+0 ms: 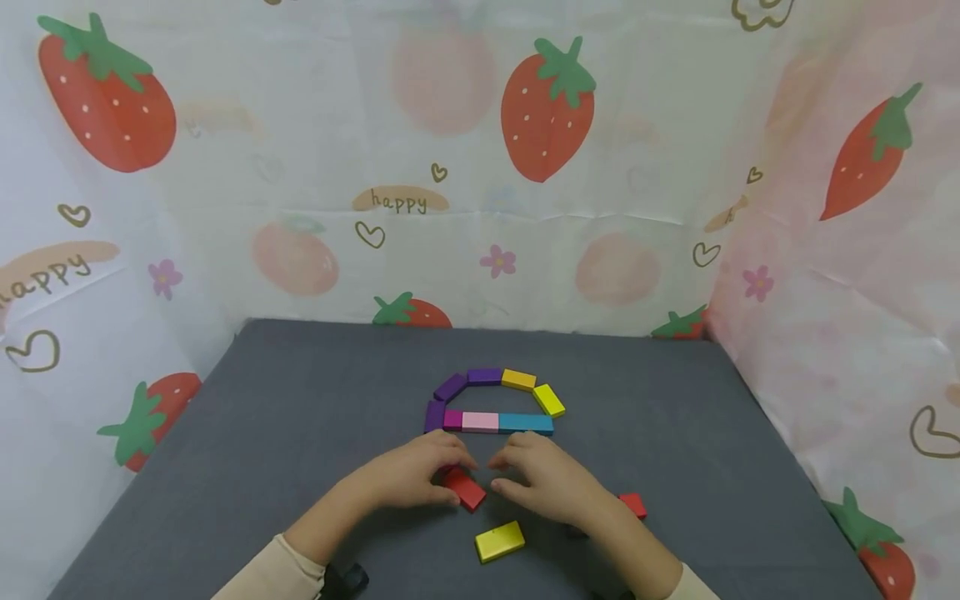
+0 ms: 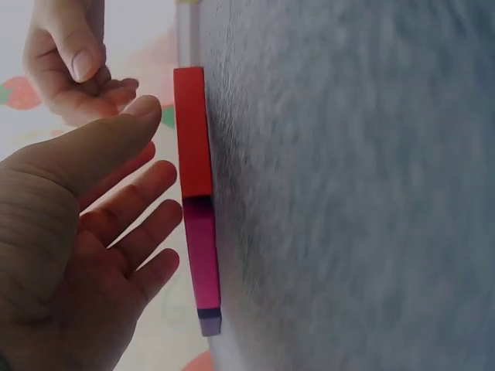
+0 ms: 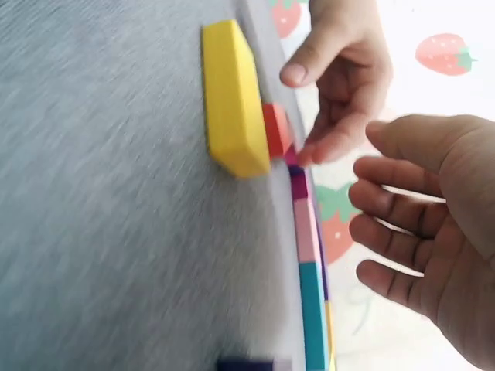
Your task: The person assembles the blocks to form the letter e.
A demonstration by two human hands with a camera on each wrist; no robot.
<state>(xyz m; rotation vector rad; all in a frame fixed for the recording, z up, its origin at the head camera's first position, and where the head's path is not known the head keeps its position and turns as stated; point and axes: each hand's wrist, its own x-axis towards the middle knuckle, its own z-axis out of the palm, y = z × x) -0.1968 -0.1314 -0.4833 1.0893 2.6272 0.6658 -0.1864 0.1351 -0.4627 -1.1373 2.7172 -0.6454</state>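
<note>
My left hand [image 1: 416, 471] hovers around a red block [image 1: 465, 490], its thumb and fingers apart and nothing gripped. In the left wrist view, the red block [image 2: 193, 131] lies just beyond the fingertips, with a magenta block [image 2: 203, 251] behind it. Facing it, my right hand [image 1: 551, 479] is held over the cloth, fingers loosely bent and holding nothing. A yellow block [image 1: 499, 542] lies nearer to me, between the two forearms. Just past the hands, a row of magenta [image 1: 453, 419], pink [image 1: 480, 422] and blue blocks [image 1: 526, 424] closes off an arch of purple blocks [image 1: 484, 377] and yellow ones.
Another red block [image 1: 632, 505] sticks out beside my right forearm. A dark piece [image 3: 246, 365] shows at the bottom of the right wrist view. Grey cloth [image 1: 300, 383] covers the table, and strawberry-printed curtains [image 1: 450, 250] stand at the back and both sides.
</note>
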